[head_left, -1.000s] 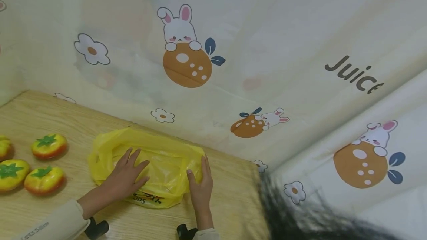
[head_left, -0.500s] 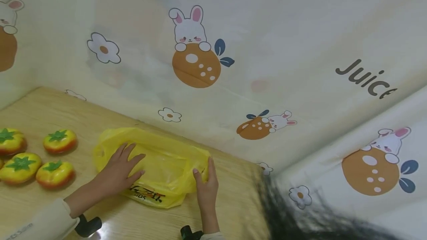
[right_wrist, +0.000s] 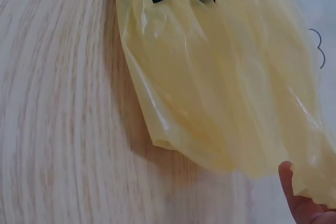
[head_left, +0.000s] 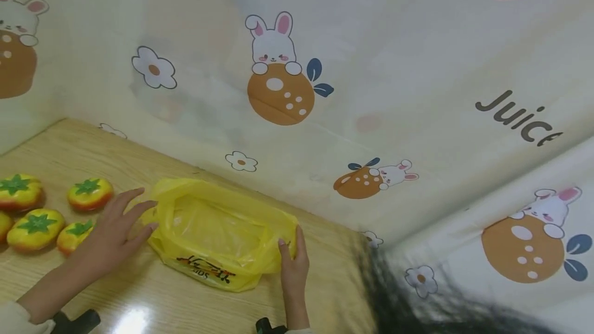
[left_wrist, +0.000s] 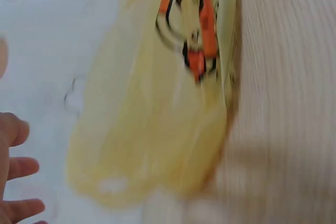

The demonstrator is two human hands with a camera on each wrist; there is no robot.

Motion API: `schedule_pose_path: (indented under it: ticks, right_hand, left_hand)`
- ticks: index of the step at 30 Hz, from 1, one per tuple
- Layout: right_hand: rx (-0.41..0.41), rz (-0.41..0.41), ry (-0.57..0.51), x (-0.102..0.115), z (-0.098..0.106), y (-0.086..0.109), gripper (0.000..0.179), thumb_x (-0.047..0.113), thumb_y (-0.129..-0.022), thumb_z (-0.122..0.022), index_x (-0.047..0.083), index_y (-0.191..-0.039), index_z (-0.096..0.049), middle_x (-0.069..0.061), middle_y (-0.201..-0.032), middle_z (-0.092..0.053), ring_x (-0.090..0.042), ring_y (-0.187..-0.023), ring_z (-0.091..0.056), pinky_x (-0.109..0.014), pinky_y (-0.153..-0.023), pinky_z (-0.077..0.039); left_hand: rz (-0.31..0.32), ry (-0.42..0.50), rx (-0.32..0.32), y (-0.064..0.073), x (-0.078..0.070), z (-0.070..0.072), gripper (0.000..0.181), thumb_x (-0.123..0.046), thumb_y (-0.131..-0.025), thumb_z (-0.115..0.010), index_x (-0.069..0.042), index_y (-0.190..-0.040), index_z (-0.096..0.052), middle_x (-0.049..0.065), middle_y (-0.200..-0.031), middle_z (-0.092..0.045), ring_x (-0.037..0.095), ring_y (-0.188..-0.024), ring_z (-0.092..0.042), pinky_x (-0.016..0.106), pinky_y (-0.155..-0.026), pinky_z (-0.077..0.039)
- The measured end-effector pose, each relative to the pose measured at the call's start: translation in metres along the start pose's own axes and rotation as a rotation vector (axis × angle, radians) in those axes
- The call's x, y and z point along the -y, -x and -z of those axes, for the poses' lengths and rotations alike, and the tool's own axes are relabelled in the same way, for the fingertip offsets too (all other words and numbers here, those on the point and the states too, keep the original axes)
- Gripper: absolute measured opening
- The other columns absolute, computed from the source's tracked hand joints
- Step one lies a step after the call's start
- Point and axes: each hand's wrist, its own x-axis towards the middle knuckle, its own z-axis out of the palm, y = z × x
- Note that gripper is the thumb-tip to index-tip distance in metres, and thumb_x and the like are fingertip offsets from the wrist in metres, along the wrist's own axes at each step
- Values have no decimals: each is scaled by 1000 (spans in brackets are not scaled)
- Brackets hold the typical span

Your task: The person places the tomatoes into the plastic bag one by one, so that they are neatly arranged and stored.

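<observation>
A yellow plastic bag [head_left: 252, 267] stands on the wooden table with its mouth spread wide, black and orange print on its front. My right hand [head_left: 295, 269] holds the bag's right rim between thumb and fingers; the right wrist view shows the thumb [right_wrist: 286, 177] on the outside of the plastic. At the bag's left side hovers my left hand [head_left: 109, 241], fingers spread and holding nothing. Several yellow-orange persimmons [head_left: 37, 230] with green leafy tops sit left of that hand, one partly hidden behind it. In the left wrist view, the left fingers [left_wrist: 23, 167] are apart from the bag.
The light wood table [head_left: 153, 303] ends against a pale curtain [head_left: 195, 107] printed with rabbits, fruit and flowers, which encloses the back and sides. Dark hair [head_left: 394, 293] blurs the lower right of the head view.
My left hand has come out of the bag's mouth and moved left toward the persimmons. The right hand keeps its hold on the rim. The head view has shifted slightly left.
</observation>
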Motion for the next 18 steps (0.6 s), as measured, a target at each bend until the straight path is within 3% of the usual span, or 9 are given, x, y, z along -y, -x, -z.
schedule_pose_path:
  ticks: [5, 10, 14, 16, 18]
  right_hand:
    - [2, -50, -2, -6, 7, 0, 64, 38, -91, -56, 18, -145, -28, -5, -151, -26, -29, -140, -22, -53, -108, -27]
    - [-18, -99, 31, -13, 24, -2, 68, 46, -88, -56, 21, -145, -28, -4, -152, -26, -30, -139, -24, -54, -106, -30]
    - [-15, -143, 61, -18, 38, -4, 71, 49, -88, -55, 21, -146, -25, -5, -153, -23, -31, -139, -24, -54, -105, -30]
    - [-12, -166, 72, -20, 44, -5, 74, 52, -87, -54, 21, -146, -23, -5, -153, -22, -32, -139, -24, -55, -104, -30]
    - [-16, -184, 78, -22, 49, -6, 76, 55, -86, -54, 22, -147, -22, -5, -154, -20, -32, -139, -23, -55, -104, -30]
  left_hand:
    - [111, -14, -141, 27, 24, 33, 33, -14, -87, -62, -1, -115, -55, 32, -131, -38, 51, -124, -28, 70, -97, -17]
    - [191, -128, -281, 48, 56, 49, 30, -17, -91, -54, 7, -109, -55, 39, -122, -41, 54, -121, -30, 67, -102, -14]
    - [379, -224, -285, 64, 75, 55, 37, -25, -94, -47, 7, -113, -51, 41, -133, -30, 55, -129, -20, 68, -104, -10]
    - [479, -253, -248, 69, 82, 55, 40, -27, -94, -46, 6, -117, -48, 40, -139, -20, 56, -132, -14, 70, -103, -8]
    - [507, -250, -227, 70, 88, 53, 41, -29, -95, -45, 6, -118, -47, 41, -139, -18, 57, -131, -14, 71, -101, -10]
